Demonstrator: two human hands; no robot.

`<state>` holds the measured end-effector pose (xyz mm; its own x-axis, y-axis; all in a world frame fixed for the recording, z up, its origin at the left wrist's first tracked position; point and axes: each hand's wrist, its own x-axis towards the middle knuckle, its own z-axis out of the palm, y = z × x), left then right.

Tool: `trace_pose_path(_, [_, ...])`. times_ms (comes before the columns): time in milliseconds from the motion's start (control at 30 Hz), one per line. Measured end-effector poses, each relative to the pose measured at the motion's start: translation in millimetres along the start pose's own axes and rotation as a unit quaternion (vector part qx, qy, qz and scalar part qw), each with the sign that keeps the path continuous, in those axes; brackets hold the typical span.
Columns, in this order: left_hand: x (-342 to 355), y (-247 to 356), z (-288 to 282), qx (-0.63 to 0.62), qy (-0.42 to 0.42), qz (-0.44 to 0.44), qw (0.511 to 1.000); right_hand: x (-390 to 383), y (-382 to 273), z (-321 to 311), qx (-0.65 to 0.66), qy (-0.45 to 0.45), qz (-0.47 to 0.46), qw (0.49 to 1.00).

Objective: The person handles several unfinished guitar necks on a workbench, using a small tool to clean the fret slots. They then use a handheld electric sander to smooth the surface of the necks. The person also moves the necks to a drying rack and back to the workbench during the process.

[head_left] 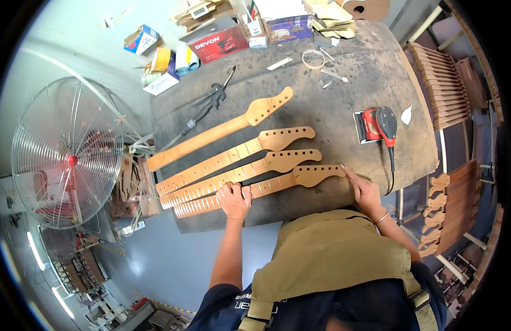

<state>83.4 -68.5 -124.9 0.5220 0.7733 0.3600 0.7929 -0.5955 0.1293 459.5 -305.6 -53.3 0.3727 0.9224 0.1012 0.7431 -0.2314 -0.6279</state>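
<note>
Several pale wooden guitar necks lie fanned on the dark worktable, headstocks to the right. My left hand (234, 201) is closed over the nearest guitar neck (316, 176), with its fingers reaching toward the neighbouring neck (291, 160). At that nearest neck's headstock tip, my right hand (367, 194) touches the end with a stretched index finger; its other fingers are partly curled. Behind these lies another fretted neck (286, 139). The farthest neck (216, 133) shows a plain side without frets. Tuner holes line the headstocks.
A red and black sander (379, 124) sits on the worktable (332, 110) at right, its cord trailing nearer. An air blow gun (215, 98) lies behind the necks. Boxes (218, 44) and sandpaper stacks line the back. A large fan (72, 160) stands left; racked necks (440, 88) fill the right.
</note>
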Motion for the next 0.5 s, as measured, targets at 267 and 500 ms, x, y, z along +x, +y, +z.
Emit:
trace_pose_path(267, [63.7,-19.7,5.3,-0.067,-0.002,-0.013,0.998,2.0,-15.5,13.3,-0.013,0.023,0.032,0.999])
trace_pose_path(500, [193.7,-66.7,5.4,-0.085,-0.05,-0.027,0.995,-1.3,-24.5,22.2,-0.01,0.07,0.041,0.997])
